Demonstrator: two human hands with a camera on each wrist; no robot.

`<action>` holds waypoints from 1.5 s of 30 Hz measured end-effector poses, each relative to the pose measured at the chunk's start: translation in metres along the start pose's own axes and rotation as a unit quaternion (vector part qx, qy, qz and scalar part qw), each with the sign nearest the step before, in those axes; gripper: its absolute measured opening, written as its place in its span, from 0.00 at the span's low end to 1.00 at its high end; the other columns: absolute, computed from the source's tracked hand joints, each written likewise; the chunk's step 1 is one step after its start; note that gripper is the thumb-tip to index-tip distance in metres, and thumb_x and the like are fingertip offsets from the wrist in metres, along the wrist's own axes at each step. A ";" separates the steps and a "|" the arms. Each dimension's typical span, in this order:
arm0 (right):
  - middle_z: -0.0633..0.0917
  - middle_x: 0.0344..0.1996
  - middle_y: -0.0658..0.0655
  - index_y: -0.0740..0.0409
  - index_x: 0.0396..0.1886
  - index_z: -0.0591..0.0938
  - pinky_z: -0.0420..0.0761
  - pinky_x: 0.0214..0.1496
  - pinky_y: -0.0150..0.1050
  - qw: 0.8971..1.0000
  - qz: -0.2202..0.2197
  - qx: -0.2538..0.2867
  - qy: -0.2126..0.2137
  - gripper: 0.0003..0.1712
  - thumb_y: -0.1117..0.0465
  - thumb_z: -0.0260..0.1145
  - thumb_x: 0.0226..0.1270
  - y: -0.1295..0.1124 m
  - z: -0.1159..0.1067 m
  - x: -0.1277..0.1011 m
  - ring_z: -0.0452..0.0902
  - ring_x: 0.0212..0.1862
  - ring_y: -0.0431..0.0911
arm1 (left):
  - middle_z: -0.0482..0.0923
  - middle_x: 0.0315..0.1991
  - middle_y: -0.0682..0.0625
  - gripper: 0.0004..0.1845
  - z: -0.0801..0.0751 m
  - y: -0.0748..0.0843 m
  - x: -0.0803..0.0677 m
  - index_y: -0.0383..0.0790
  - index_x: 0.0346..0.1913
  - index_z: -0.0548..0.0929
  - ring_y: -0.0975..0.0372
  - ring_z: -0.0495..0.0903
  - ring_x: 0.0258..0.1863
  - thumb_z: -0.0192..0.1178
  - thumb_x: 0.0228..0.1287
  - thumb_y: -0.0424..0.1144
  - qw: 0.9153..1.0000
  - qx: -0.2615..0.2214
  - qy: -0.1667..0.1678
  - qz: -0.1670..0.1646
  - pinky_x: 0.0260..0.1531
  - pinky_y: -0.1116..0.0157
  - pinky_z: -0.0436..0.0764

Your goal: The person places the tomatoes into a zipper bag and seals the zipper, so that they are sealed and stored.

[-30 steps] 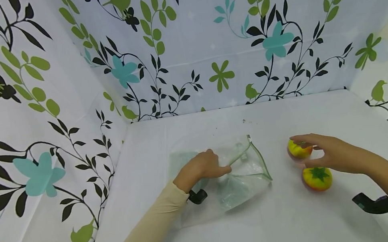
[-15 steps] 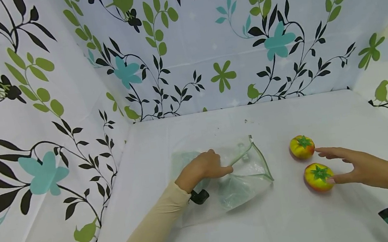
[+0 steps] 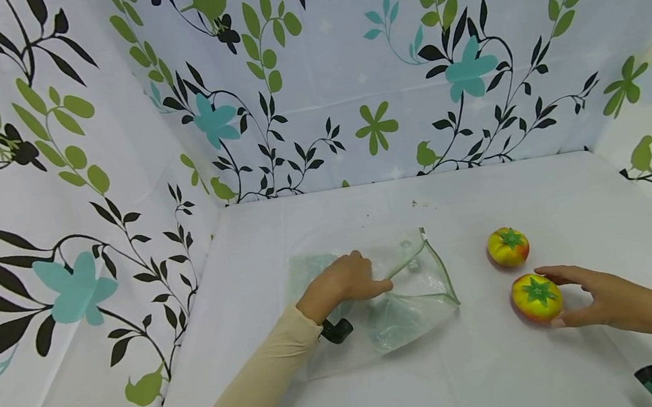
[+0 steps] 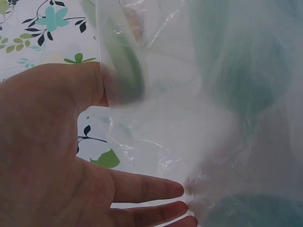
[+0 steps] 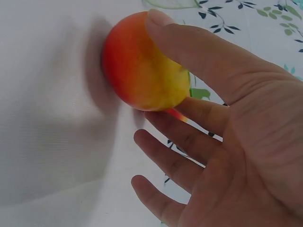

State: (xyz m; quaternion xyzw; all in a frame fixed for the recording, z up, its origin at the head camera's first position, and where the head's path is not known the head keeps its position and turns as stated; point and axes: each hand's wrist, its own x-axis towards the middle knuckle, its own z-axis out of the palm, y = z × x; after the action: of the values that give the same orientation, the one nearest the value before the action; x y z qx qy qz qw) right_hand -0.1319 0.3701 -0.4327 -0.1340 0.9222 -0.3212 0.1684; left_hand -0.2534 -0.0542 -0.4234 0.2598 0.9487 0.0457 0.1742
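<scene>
A clear, green-edged zip bag lies on the white table, its mouth spread toward the right. My left hand holds the bag's upper side near the mouth, thumb at the edge; in the left wrist view, several fingers stretch out beneath the plastic. On the right are two yellow-and-red toy tomatoes with green star-shaped tops. The nearer tomato sits on the table between the thumb and fingers of my right hand, which are spread around its right side. Its red underside shows in the right wrist view. The farther tomato lies just beyond.
The white table extends around the bag and tomatoes. A patterned cloth with leaves, birds and flowers hangs behind it and along both sides. Dark wrist cameras sit on both arms. Small specks mark the table's far part.
My right hand has drawn back from above the farther tomato, moved right, then come in around the nearer one. Both tomatoes stay in place. The left hand keeps its hold on the bag.
</scene>
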 end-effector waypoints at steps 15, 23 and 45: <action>0.75 0.62 0.71 0.60 0.73 0.65 0.71 0.52 0.72 1.000 0.001 -0.014 0.013 0.48 0.47 0.76 0.59 0.003 0.003 0.003 0.67 0.62 0.70 | 0.74 0.48 0.44 0.34 -0.004 -0.001 -0.003 0.35 0.49 0.84 0.58 0.74 0.35 0.51 0.64 0.65 1.000 -0.009 0.000 0.003 0.40 0.59 0.76; 0.76 0.61 0.68 0.61 0.72 0.67 0.67 0.52 0.75 1.000 0.003 -0.017 0.024 0.47 0.47 0.76 0.58 0.001 0.006 0.006 0.67 0.62 0.70 | 0.74 0.47 0.45 0.33 -0.006 -0.002 -0.005 0.35 0.50 0.83 0.58 0.74 0.36 0.50 0.65 0.64 1.000 -0.006 -0.002 0.005 0.40 0.59 0.75; 0.80 0.55 0.60 0.64 0.68 0.70 0.82 0.50 0.46 0.988 -0.085 -0.055 0.113 0.45 0.46 0.77 0.58 -0.047 0.009 0.040 0.77 0.53 0.53 | 0.74 0.49 0.46 0.35 -0.004 -0.004 -0.004 0.37 0.50 0.84 0.59 0.75 0.36 0.48 0.66 0.66 1.000 -0.011 -0.011 0.008 0.40 0.59 0.75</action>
State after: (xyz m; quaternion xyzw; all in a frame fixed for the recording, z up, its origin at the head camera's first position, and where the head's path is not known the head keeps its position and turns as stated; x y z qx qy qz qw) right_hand -0.1578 0.3150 -0.4182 -0.1837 0.9369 -0.2962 0.0274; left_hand -0.2539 -0.0594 -0.4193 0.2662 0.9439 0.0551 0.1874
